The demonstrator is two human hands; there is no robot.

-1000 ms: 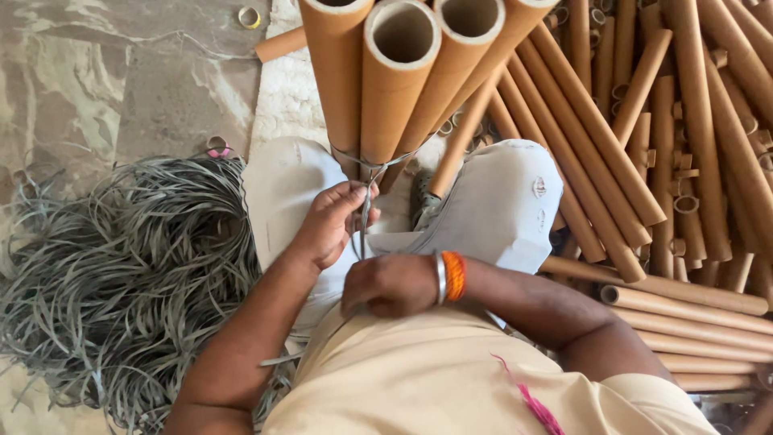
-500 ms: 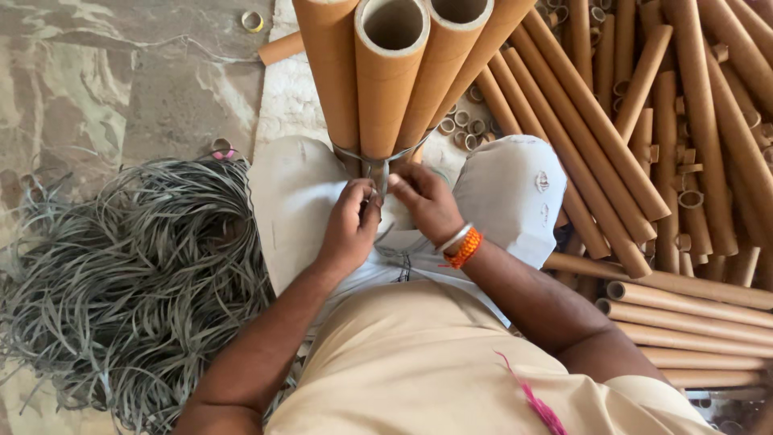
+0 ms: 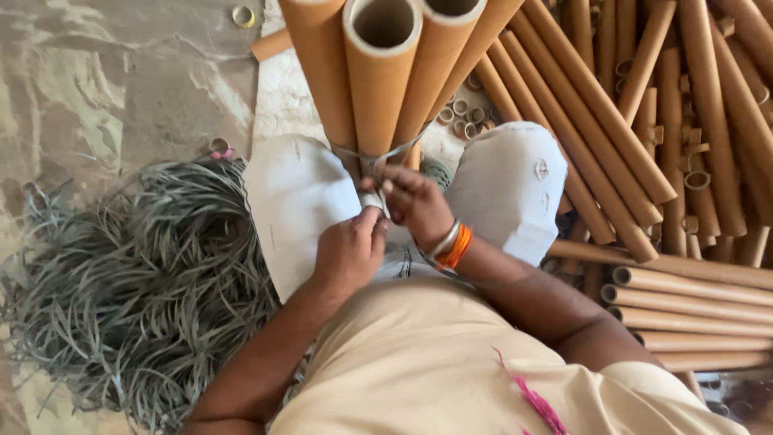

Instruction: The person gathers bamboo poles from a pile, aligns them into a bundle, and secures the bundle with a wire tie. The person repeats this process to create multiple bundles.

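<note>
Hands (image 3: 386,221) now lower on strap (image 3: 372,165)

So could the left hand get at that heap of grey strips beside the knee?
Probably yes. The left hand is busy at the strap round the cardboard tubes, but the grey strips lie on its own side with nothing between.

Grey strap heap (image 3: 137,282) left, loose cardboard tubes (image 3: 684,161) right, small rings (image 3: 455,113) between
</note>
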